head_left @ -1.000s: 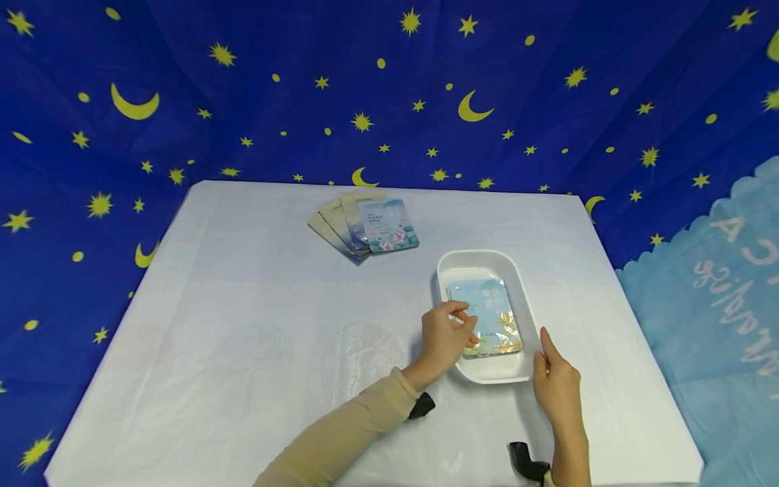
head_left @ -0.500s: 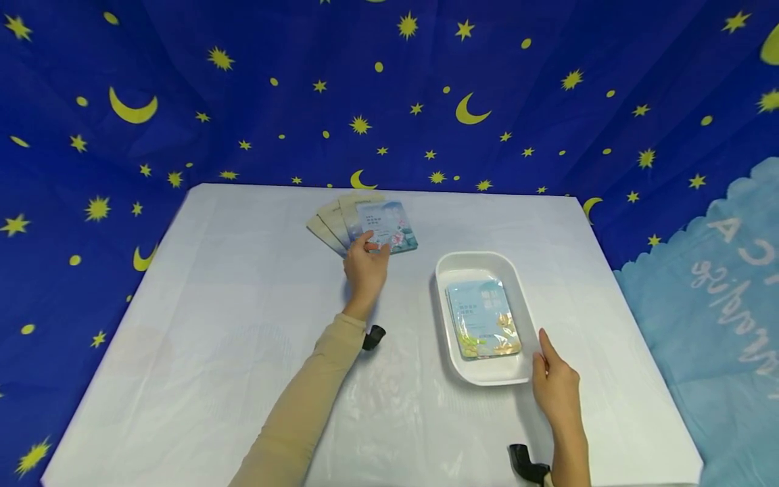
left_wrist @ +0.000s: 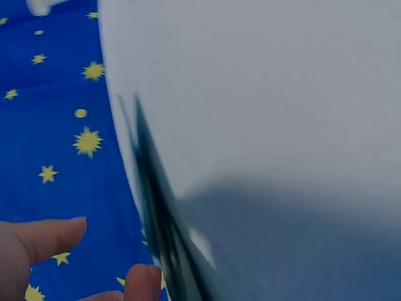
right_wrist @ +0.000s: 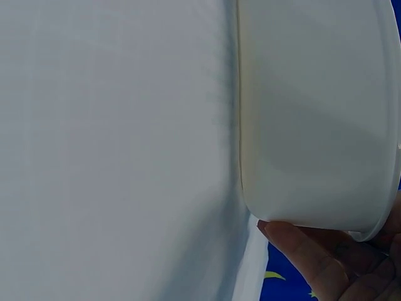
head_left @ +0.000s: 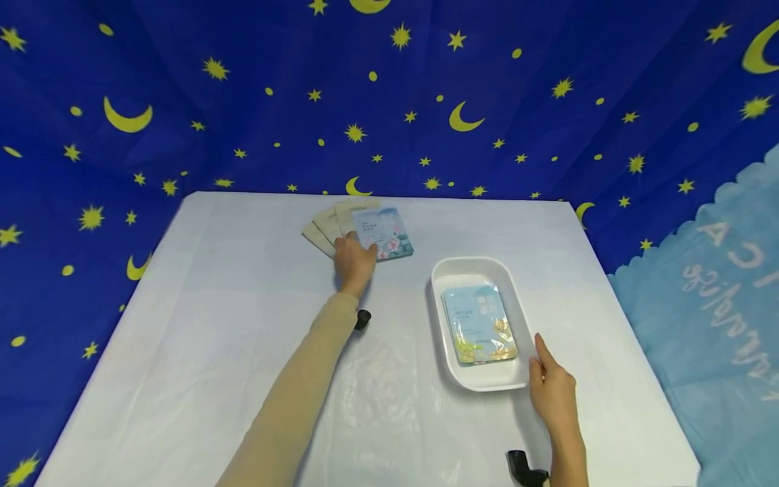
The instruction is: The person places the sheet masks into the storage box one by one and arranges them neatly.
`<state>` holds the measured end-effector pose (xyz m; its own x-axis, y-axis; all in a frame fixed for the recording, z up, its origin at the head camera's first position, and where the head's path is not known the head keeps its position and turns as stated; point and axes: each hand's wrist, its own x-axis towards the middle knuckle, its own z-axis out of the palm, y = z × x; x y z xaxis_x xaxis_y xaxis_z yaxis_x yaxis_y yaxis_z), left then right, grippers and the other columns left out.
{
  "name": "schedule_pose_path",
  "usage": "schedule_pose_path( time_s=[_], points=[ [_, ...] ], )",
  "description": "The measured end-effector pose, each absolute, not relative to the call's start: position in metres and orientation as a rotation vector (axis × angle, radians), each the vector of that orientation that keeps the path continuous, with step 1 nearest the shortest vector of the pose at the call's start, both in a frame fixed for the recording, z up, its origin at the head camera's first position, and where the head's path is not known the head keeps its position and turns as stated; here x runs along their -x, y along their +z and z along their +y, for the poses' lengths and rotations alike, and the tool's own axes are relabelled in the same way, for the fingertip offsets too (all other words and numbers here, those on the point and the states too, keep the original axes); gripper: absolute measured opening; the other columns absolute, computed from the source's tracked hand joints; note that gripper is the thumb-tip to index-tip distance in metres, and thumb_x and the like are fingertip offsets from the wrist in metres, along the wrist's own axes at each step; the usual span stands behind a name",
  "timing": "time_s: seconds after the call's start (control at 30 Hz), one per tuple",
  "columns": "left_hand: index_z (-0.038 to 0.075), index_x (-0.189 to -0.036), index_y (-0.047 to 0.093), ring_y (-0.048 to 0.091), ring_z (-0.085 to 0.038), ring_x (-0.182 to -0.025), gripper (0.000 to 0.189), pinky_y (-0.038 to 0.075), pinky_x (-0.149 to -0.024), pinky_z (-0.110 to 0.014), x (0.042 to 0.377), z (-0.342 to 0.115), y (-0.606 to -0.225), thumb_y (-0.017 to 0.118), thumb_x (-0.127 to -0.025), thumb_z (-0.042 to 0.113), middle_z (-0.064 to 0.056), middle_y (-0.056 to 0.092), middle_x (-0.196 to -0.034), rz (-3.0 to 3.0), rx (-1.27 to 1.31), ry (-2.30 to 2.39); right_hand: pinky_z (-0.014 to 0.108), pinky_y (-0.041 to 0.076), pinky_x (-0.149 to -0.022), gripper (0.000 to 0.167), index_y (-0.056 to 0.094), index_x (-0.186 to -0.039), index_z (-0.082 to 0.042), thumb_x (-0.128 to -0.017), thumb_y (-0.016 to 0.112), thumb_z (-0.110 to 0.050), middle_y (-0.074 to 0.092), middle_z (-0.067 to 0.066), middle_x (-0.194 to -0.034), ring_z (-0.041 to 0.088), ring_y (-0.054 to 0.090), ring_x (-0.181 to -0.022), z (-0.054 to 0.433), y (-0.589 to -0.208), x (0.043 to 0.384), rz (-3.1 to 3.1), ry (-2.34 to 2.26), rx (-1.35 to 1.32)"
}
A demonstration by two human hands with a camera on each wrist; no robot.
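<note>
At the back of the table, my left hand (head_left: 355,264) is at the near edge of a fan of flat printed sachets. The front sachet (head_left: 385,233) is pale blue with pink flowers; beige ones (head_left: 327,222) spread out behind it. From the left wrist, the sachets (left_wrist: 164,232) appear edge-on and blurred, with a fingertip (left_wrist: 143,282) close beside them and another finger held apart. My right hand (head_left: 554,392) holds the white plastic tray (head_left: 447,375) at its near right corner, fingers (right_wrist: 307,254) against its wall. Light-blue sachets (head_left: 481,321) lie stacked inside the tray.
A white cloth covers the table (head_left: 213,325). Behind it hangs a dark blue curtain (head_left: 243,88) with yellow stars and moons, and a light-blue cloth (head_left: 700,304) with lettering hangs at right. A black wrist mount (head_left: 526,469) shows below my right hand.
My left hand has moved from over the tray, leftward and away, to the fanned sachets at the back. The right hand has stayed at the tray, and the head view has shifted slightly.
</note>
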<state>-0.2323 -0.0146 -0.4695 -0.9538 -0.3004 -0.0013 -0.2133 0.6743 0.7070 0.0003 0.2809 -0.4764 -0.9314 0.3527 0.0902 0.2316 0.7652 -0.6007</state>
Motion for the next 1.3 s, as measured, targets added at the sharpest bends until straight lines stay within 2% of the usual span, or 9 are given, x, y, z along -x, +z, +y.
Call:
schedule_pose_path(
  time_s=[0.13,0.3,0.6,0.83,0.93,1.07,1.13,1.23,1.3],
  points=[
    [-0.007,-0.124,0.056,0.064,-0.043,-0.095,0.051,0.057,-0.082,-0.050,0.239,-0.012,-0.476,0.068,-0.090,0.029,-0.027,0.054,-0.117,-2.842,-0.426,-1.011,0.061,0.053,-0.086,0.045,0.043,-0.142,0.005,-0.098,0.046,0.000,0.049,0.032,-0.135,0.052,0.060,-0.110,0.280,-0.476,-0.001,-2.764,0.902,0.451],
    [-0.008,-0.121,0.057,0.063,-0.044,-0.098,0.048,0.056,-0.084,-0.050,0.244,-0.009,-0.483,0.070,-0.089,0.026,-0.029,0.056,-0.115,-2.836,-0.473,-1.037,0.061,0.053,-0.086,0.045,0.043,-0.142,0.006,-0.098,0.046,0.000,0.049,0.033,-0.135,0.052,0.059,-0.111,0.279,-0.477,-0.002,-2.760,0.901,0.439],
    [-0.011,-0.108,0.060,0.064,-0.046,-0.096,0.028,0.057,-0.081,-0.053,0.246,-0.006,-0.492,0.065,-0.082,0.000,-0.031,0.059,-0.107,-2.726,-0.491,-1.139,0.061,0.054,-0.084,0.044,0.044,-0.142,0.006,-0.098,0.047,0.000,0.050,0.032,-0.134,0.052,0.060,-0.109,0.279,-0.479,-0.002,-2.753,0.898,0.427],
    [-0.009,-0.101,0.064,0.063,-0.044,-0.098,0.024,0.054,-0.083,-0.053,0.244,-0.009,-0.492,0.064,-0.078,-0.001,-0.027,0.066,-0.101,-2.639,-0.560,-1.284,0.061,0.054,-0.085,0.045,0.043,-0.142,0.005,-0.098,0.047,-0.001,0.049,0.032,-0.135,0.052,0.060,-0.110,0.280,-0.479,-0.002,-2.765,0.893,0.442],
    [-0.010,-0.098,0.065,0.066,-0.042,-0.096,0.021,0.057,-0.081,-0.049,0.244,-0.011,-0.491,0.061,-0.078,-0.004,-0.027,0.068,-0.100,-2.535,-0.611,-1.468,0.061,0.053,-0.086,0.045,0.043,-0.142,0.005,-0.098,0.047,-0.001,0.049,0.032,-0.135,0.051,0.059,-0.111,0.281,-0.479,-0.002,-2.765,0.893,0.445],
    [-0.016,-0.092,0.063,0.073,-0.036,-0.086,0.016,0.062,-0.070,-0.039,0.245,-0.013,-0.491,0.054,-0.080,-0.011,-0.034,0.066,-0.106,-2.357,-0.642,-1.787,0.061,0.053,-0.087,0.045,0.042,-0.142,0.006,-0.098,0.046,-0.001,0.048,0.031,-0.137,0.051,0.058,-0.113,0.281,-0.478,-0.001,-2.765,0.899,0.452],
    [-0.016,-0.094,0.063,0.073,-0.036,-0.083,0.018,0.062,-0.066,-0.034,0.246,-0.013,-0.491,0.051,-0.081,-0.012,-0.035,0.063,-0.110,-2.287,-0.662,-1.909,0.061,0.053,-0.087,0.045,0.042,-0.143,0.006,-0.098,0.046,-0.001,0.047,0.031,-0.138,0.051,0.057,-0.114,0.281,-0.478,-0.001,-2.766,0.901,0.454],
    [-0.016,-0.106,0.061,0.072,-0.038,-0.090,0.027,0.062,-0.073,-0.031,0.245,-0.013,-0.486,0.048,-0.083,-0.014,-0.032,0.057,-0.120,-2.165,-0.671,-2.071,0.061,0.053,-0.088,0.045,0.042,-0.143,0.006,-0.099,0.046,-0.001,0.047,0.031,-0.138,0.051,0.057,-0.114,0.281,-0.477,0.000,-2.767,0.900,0.454],
    [-0.015,-0.114,0.060,0.069,-0.040,-0.097,0.033,0.062,-0.078,-0.032,0.243,-0.013,-0.481,0.046,-0.084,-0.015,-0.029,0.055,-0.119,-2.084,-0.651,-2.156,0.061,0.052,-0.089,0.045,0.042,-0.143,0.006,-0.099,0.046,-0.001,0.047,0.031,-0.138,0.051,0.057,-0.115,0.281,-0.477,0.000,-2.768,0.899,0.453]
  ],
)
